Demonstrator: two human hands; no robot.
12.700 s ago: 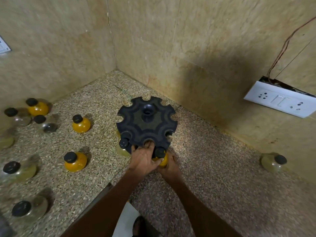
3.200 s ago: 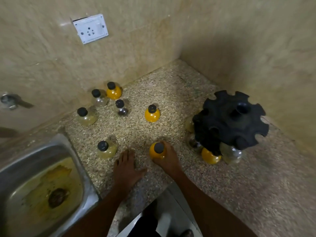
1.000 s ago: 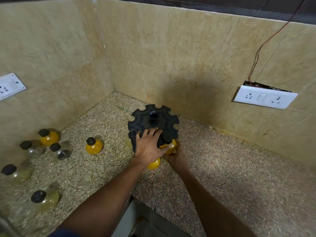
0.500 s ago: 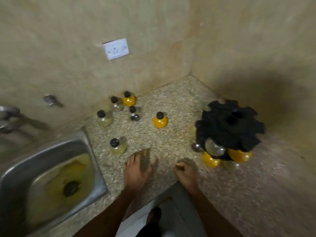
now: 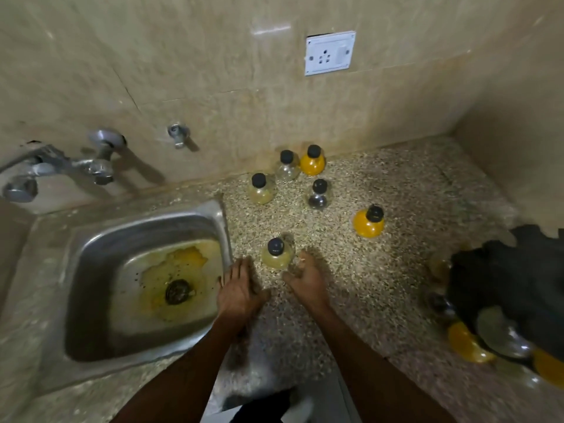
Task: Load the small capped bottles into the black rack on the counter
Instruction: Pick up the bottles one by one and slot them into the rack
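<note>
A pale yellow bottle with a black cap (image 5: pixel 276 255) stands on the speckled counter (image 5: pixel 396 270) beside the sink. My right hand (image 5: pixel 305 279) is just to its right, with loosely curled fingers at the glass; whether they grip it is unclear. My left hand (image 5: pixel 241 288) lies flat on the counter by the sink edge. The black rack (image 5: pixel 503 279) sits blurred at the right edge, with an orange bottle (image 5: pixel 464 343) and a clear one (image 5: pixel 500 331) hanging under it. Loose bottles stand further back: orange (image 5: pixel 368 224), dark (image 5: pixel 319 196), pale yellow (image 5: pixel 259 190), clear (image 5: pixel 287 166) and orange (image 5: pixel 312 161).
A steel sink (image 5: pixel 224 218) with yellow residue around its drain fills the left. A tap (image 5: pixel 61 166) juts from the tiled wall above it. A white socket (image 5: pixel 329 53) is on the back wall. The counter's front edge runs under my forearms.
My view has swung left toward the sink. My right hand has moved forward and left to the nearest pale yellow bottle. My left hand stays flat on the counter.
</note>
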